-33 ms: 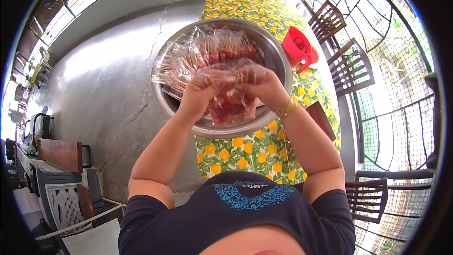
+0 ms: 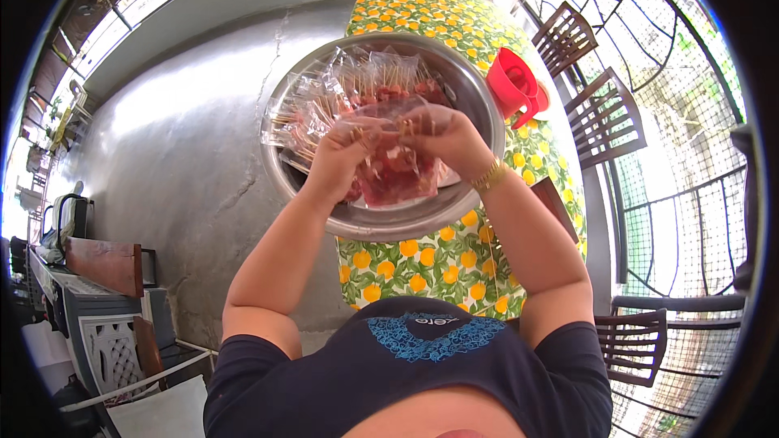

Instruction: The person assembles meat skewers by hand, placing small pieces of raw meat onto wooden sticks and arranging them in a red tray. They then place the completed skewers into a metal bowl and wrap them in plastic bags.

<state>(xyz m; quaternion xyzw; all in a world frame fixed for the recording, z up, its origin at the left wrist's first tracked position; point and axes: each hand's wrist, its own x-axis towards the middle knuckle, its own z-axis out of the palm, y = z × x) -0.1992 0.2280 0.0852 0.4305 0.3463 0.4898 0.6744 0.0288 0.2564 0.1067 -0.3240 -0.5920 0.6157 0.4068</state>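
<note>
Left hand [image 2: 341, 161] and right hand [image 2: 451, 142] both pinching top of clear plastic bag of raw meat [image 2: 398, 177], slung between/below them, over metal basin [image 2: 381, 225]. Probably soft, slippery, bottom-heavy (film may tear); best gripped at gathered top. Bagged meat skewers [image 2: 389, 89] beyond hands.

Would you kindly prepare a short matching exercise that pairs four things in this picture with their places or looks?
Things:
1. bag of meat
2. basin
3. jug
4. tablecloth

Places or looks:
A. printed with oranges and green leaves
B. red, at the right of the big round metal container
C. held up by the left hand and right hand
D. silver-grey, with bagged skewers inside

Right pairs: 1-C, 2-D, 3-B, 4-A
</note>
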